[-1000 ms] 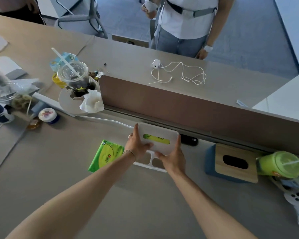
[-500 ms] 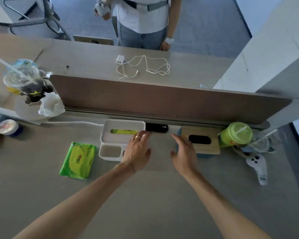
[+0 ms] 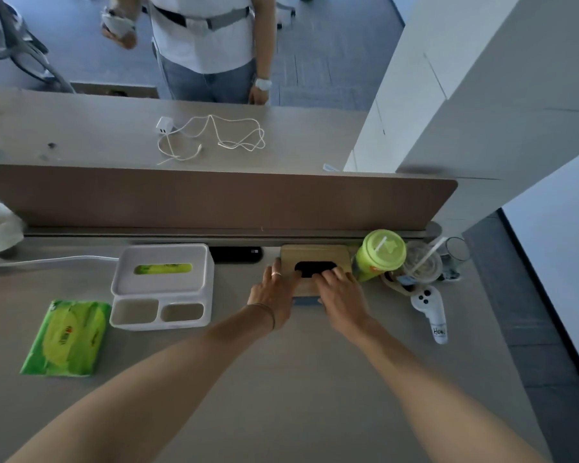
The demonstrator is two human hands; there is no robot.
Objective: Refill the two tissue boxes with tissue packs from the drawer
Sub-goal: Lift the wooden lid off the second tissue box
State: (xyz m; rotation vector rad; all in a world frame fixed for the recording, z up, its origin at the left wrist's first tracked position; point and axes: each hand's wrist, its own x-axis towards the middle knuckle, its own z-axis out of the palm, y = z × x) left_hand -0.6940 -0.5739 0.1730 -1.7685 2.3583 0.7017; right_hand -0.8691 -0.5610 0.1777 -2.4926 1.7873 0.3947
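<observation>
A blue tissue box with a slotted wooden lid [image 3: 315, 252] stands at the back edge of the grey desk [image 3: 281, 389], beside a green lidded cup [image 3: 378, 257]. The left hand [image 3: 274, 295] lays straight fingers against the lid's left edge. The right hand [image 3: 341, 295] rests on top; whether it grasps is unclear. A green tissue pack [image 3: 66, 337] lies left of the white plastic tissue box [image 3: 161, 288].

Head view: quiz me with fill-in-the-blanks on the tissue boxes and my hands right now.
The left hand and the right hand both touch the blue-based tissue box, whose lid is ____.
The white tissue box shows a ____ pack through its slot.
The spare tissue pack lies to the ____ of the white tissue box.
Missing: wooden; green; left.
</observation>
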